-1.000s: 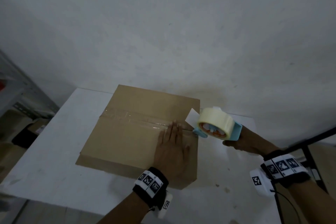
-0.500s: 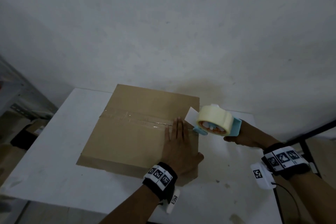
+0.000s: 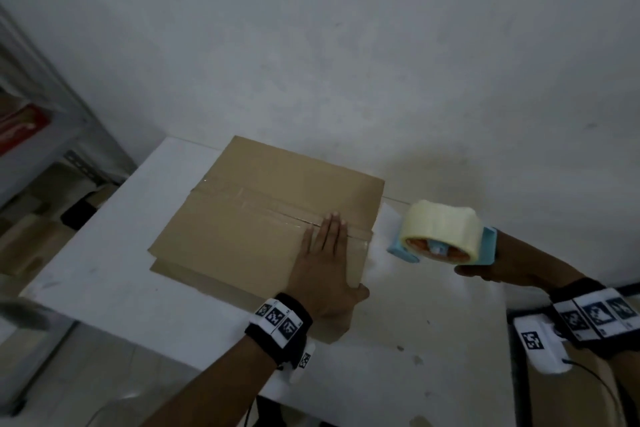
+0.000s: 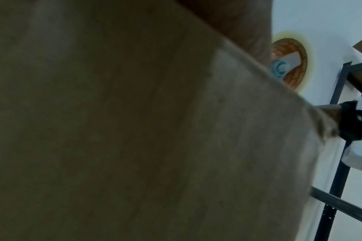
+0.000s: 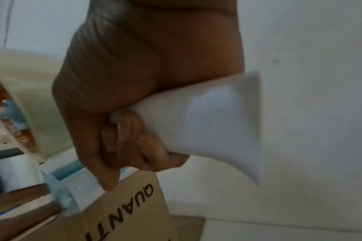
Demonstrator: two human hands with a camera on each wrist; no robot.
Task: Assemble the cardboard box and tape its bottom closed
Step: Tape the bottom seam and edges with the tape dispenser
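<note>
The brown cardboard box (image 3: 249, 218) lies on the white table (image 3: 104, 270) with clear tape (image 3: 263, 206) running along its centre seam. My left hand (image 3: 329, 239) lies flat with straight fingers on the right end of that seam. In the left wrist view the cardboard (image 4: 114, 130) fills most of the picture. My right hand (image 3: 485, 270) grips the handle of the blue tape dispenser (image 3: 443, 232), held in the air just right of the box and clear of it. The right wrist view shows fingers (image 5: 122, 130) curled round the white handle (image 5: 207, 124).
A grey wall stands right behind the table. Metal shelving (image 3: 69, 156) is at the left, and a black frame (image 4: 339, 114) at the right. A cardboard face printed "QUANTI" (image 5: 124, 212) shows below my right hand.
The dispenser has pulled away to the right from the box's edge. My left hand stays pressed on the taped seam, shifted slightly towards the box's right edge.
</note>
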